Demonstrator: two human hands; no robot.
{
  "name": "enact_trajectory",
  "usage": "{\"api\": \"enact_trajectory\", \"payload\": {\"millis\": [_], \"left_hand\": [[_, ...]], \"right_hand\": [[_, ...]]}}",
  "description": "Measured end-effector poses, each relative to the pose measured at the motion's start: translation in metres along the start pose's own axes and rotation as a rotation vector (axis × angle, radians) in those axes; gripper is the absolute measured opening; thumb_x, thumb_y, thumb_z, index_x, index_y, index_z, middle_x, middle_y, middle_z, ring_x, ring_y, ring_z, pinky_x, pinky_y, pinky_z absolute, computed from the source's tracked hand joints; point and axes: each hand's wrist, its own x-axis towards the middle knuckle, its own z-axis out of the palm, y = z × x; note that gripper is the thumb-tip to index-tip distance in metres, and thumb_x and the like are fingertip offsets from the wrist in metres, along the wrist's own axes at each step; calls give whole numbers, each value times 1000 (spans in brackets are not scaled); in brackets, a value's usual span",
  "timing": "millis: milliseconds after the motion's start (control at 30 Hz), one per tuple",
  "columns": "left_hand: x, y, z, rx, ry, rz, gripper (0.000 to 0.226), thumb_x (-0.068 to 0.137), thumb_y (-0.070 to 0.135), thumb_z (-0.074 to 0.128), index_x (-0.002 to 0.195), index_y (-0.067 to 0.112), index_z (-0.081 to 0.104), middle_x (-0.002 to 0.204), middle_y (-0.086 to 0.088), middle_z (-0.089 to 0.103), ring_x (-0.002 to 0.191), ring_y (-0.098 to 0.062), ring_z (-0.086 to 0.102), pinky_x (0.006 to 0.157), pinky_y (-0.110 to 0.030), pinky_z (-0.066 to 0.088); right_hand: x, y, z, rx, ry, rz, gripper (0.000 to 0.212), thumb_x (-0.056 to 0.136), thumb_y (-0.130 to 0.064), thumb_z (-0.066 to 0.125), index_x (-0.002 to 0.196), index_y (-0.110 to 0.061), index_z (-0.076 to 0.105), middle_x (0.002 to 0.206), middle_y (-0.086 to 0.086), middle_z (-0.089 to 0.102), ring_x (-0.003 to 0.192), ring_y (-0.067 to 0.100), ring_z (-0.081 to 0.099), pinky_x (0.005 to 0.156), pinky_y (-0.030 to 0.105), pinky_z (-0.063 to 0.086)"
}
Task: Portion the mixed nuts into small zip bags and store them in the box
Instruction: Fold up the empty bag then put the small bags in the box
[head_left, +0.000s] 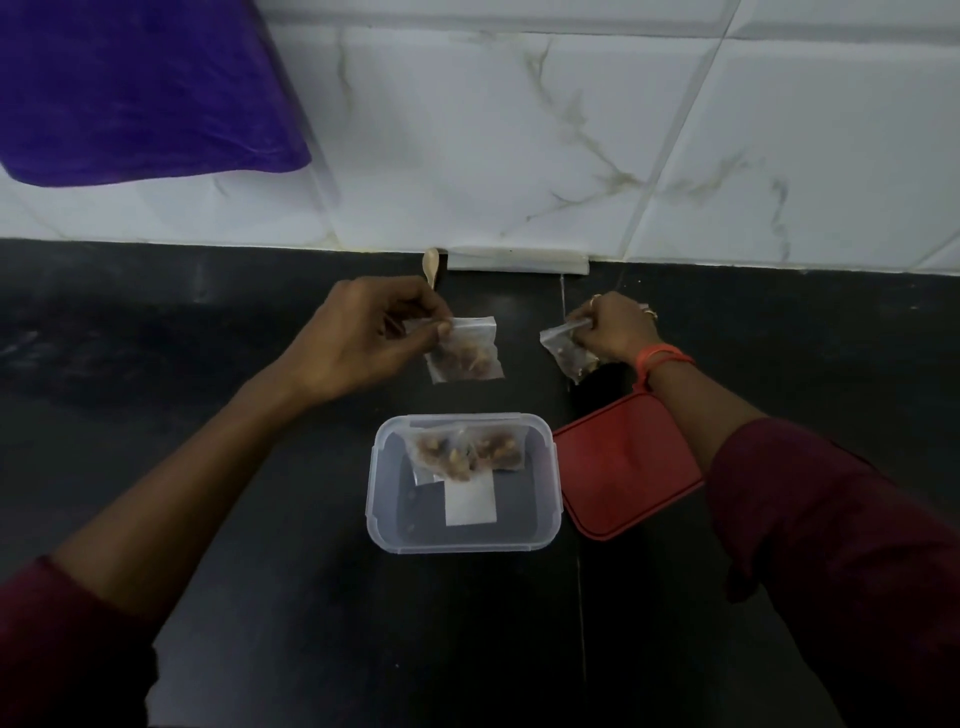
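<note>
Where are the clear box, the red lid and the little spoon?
Box (550, 493): head view, on its right wall.
Lid (623, 467): head view, on the middle of its top.
Spoon (430, 261): head view, on its bowl, by the wall.

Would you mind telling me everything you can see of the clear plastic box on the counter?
The clear plastic box is rectangular with rounded corners, translucent, and open, its lid off. It stands upright on the black counter. Two nut-filled zip bags lie at its far end, with a white slip nearer its middle. The red lid lies beside its right side; contact is unclear.
</note>
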Motion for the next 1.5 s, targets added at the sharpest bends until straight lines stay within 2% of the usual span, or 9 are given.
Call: {"api": "enact_trajectory", "payload": {"millis": [233,433,600,733,867,1033,1233,1367,1500], "left_hand": [[-27,4,-6,-43,22,-4,14,91,18,67,104,15,71,99,7,72,90,-4,69,71,-15,54],[-49,6,-5,-39,38,-15,11,91,16,69,101,15,72,95,9,72,87,-5,69,71,-15,53],[-64,9,1,-26,54,2,13,92,22,67,101,14,71,95,10,72,86,-5,69,69,-16,53],[-74,6,11,46,-12,20,25,88,37,60,100,17,68,95,9,71,83,-4,69,65,-21,56],[-81,1,29,202,-77,44,18,88,35,64,98,20,69,93,10,72,81,-1,68,65,-22,57],[-86,-3,49,341,-130,46,16,89,32,68,101,23,70,93,8,74,81,-9,69,68,-24,51],[-91,-12,61,633,-114,126,16,82,41,70,91,28,73,92,6,68,90,-18,57,88,-43,45],[-89,-14,64,773,-94,129,13,80,40,74,88,30,75,83,6,69,86,-22,58,87,-45,41],[-84,-16,62,872,-74,120,9,81,37,74,85,29,74,78,6,71,83,-23,59,88,-44,36]], "right_hand": [[-29,-21,-25,-118,-77,-85,17,78,-24,76,87,-36,67,107,-1,69,103,24,65,87,35,51],[-80,-36,-43,-67,37,-197,34,84,-26,75,115,-38,66,86,-20,68,90,8,68,84,34,54],[-128,-53,-54,119,267,-288,14,84,-42,72,97,-42,76,74,-28,59,73,-9,59,67,23,46],[-161,-68,-49,204,299,-393,23,86,-48,63,100,-35,76,88,-19,70,79,0,64,71,29,55],[-182,-74,-28,126,275,-437,18,93,-39,63,102,-29,74,96,-13,70,78,1,60,66,11,40],[-190,-77,5,43,187,-524,15,91,-40,61,99,-33,72,92,-15,73,78,5,63,92,35,38],[-178,-74,23,-181,50,-565,14,93,-39,60,101,-38,72,85,-16,69,84,5,58,91,25,13],[-170,-76,27,-278,25,-586,17,96,-35,55,99,-32,72,84,-10,66,87,11,58,96,30,16],[-162,-75,34,-330,179,-616,11,90,-32,65,92,-31,75,79,-11,70,81,15,63,100,39,21]]}}
